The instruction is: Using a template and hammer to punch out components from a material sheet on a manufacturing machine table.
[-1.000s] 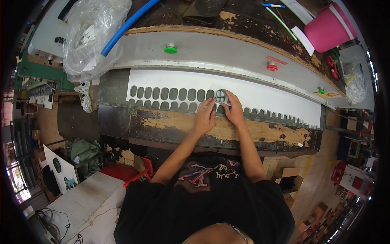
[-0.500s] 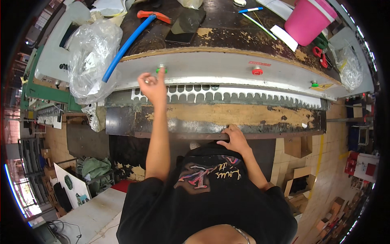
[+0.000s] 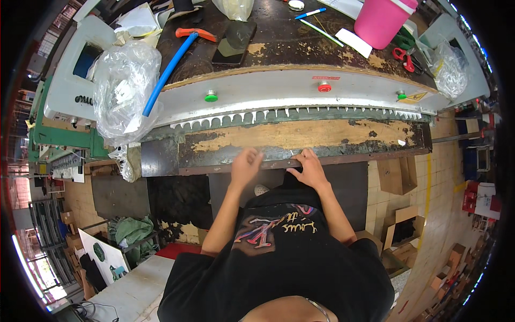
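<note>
My left hand (image 3: 247, 164) is a little blurred, its fingers curled with nothing visible in them. It is over the near part of the worn wooden board (image 3: 247, 140). To its right, my right hand (image 3: 311, 169) holds the board's front edge, fingers on top and thumb lower down in front. A small whitish sliver (image 3: 293, 154) lies beside those fingertips. Beyond the board, a white sheet with a scalloped edge (image 3: 236, 119) shows as a narrow strip below the grey machine beam (image 3: 268, 91). A green button (image 3: 211, 96) and a red button (image 3: 324, 87) are on the beam.
On the dark tabletop (image 3: 300, 45) are a blue-handled hammer (image 3: 171, 72), a phone (image 3: 235, 44), a pen (image 3: 310, 13), a pink bucket (image 3: 383, 22) and red-handled scissors (image 3: 405, 58). Clear plastic bags (image 3: 126, 88) hang at the left. Cardboard boxes (image 3: 398, 174) stand on the floor at right.
My left hand has left the green button and come down toward me, beside my right hand. My right hand stays on the board's edge. Less of the scalloped sheet shows, and the view has shifted slightly.
</note>
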The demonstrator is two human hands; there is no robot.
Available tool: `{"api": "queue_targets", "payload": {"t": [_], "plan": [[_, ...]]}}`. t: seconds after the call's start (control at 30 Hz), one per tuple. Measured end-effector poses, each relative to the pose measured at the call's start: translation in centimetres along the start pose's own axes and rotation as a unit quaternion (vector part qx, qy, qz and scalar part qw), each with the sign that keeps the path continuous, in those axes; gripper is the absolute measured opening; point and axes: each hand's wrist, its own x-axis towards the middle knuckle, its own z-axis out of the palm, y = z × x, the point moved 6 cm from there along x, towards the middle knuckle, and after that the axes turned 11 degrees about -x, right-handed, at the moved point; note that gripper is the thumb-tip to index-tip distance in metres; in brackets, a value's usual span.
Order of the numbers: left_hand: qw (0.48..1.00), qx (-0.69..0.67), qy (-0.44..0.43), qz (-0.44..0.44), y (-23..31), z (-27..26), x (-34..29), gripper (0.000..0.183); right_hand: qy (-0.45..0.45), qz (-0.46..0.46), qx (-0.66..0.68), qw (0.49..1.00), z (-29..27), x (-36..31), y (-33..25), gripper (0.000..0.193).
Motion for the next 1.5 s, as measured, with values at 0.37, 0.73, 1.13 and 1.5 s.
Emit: {"api": "queue_targets", "payload": {"t": [0.37, 0.73, 1.13, 1.5], "plan": [[0.958, 0.219, -0.142, 0.117, 1.5, 1.1, -3.1, 0.042, 0.025, 0.023, -0.044, 0.998, 0.6, -1.0, 0.0, 0.040], [0.958, 0.229, -0.153, 0.080, -0.5, 0.8, -6.1, 0.039, -0.011, -0.043, -0.069, 0.997, 2.3, -3.0, 0.3, 0.038], [0.951, 0.252, -0.062, 0.171, -1.2, 7.2, 0.0, 0.086, 0.137, 0.068, 0.021, 0.988, 3.5, 8.5, -0.7, 0.050], [0.953, 0.202, -0.034, 0.222, -1.9, 7.0, -2.4, 0.058, 0.126, 0.157, 0.477, 0.855, 8.3, 1.3, 5.0, 0.036]]}}
